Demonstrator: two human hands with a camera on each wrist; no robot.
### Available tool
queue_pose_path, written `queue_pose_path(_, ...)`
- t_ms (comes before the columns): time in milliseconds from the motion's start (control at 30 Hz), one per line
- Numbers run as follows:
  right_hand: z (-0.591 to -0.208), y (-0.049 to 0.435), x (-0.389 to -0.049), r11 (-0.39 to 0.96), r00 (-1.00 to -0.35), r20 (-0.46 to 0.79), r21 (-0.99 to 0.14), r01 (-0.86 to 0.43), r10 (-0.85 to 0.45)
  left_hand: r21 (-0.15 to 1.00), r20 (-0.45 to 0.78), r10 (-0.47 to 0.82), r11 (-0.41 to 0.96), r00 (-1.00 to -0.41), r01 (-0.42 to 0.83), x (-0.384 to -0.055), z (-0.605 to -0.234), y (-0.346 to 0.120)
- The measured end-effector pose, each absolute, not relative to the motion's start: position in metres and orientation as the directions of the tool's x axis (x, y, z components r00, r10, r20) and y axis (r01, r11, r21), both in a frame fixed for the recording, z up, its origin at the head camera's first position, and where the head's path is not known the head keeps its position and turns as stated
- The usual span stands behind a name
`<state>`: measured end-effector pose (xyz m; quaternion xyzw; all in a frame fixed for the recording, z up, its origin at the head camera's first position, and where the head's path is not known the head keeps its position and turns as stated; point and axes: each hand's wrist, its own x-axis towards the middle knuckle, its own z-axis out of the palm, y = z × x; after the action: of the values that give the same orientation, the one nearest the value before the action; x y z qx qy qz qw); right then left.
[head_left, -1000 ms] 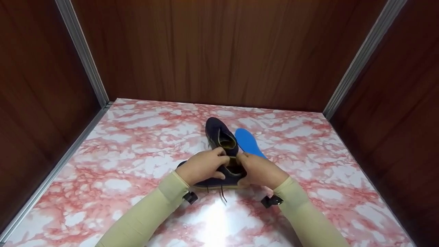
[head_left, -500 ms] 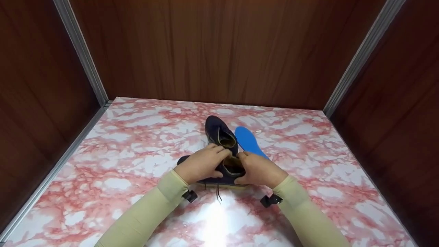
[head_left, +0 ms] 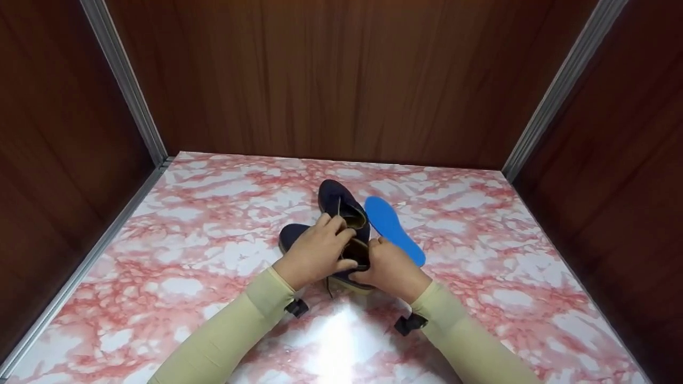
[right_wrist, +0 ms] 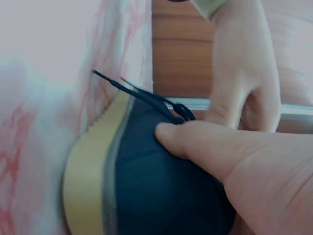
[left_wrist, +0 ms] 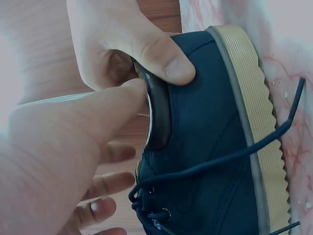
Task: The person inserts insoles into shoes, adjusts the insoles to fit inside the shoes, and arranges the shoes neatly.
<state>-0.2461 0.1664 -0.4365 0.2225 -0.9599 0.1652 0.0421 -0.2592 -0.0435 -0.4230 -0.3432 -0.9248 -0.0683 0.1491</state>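
A navy lace-up shoe (head_left: 292,234) with a pale ridged sole (left_wrist: 247,68) rests on the table, its toe pointing left and away. My right hand (head_left: 394,271) grips its heel end, thumb outside the collar and fingers on the other side. Over the shoe's opening lies my left hand (head_left: 314,249); its thumb touches the collar edge while the other fingers stay spread and loose above the laces (left_wrist: 151,200). A matching shoe (head_left: 332,193) stands just behind, partly covered by my left fingers. To its right a blue insole (head_left: 394,226) lies flat.
The table (head_left: 213,224) has a red and white marbled top. Brown wood-grain panels (head_left: 341,80) enclose the back and both sides, with metal strips (head_left: 128,85) at the corners. Bright glare covers the near middle of the tabletop.
The near shoe has turned, toe swinging away and heel coming closer. My right hand has shifted left and nearer with it, uncovering more of the insole. My left fingers have lifted slightly.
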Motion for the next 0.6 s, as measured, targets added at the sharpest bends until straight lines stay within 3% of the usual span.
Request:
queue_pose_path(200, -0.440, 0.162, -0.243, 0.826, -0.872, 0.217, -0.285, -0.486, -0.438, 0.106, 0.287, 0.560, 0.788, -0.778, 0.606, -0.254, -0.422, -0.042)
queue_pose_path(433, -0.433, 0.163, -0.244, 0.739, -0.860, 0.099, -0.468, -0.485, -0.501, 0.157, 0.213, 0.530, 0.811, -0.821, 0.564, -0.252, -0.421, -0.042)
queue_pose_path(600, -0.430, 0.164, -0.245, 0.684, -0.789, 0.056, -0.465, -0.562, -0.611, 0.156, 0.151, 0.513, 0.832, -0.845, 0.532, -0.253, -0.421, -0.044)
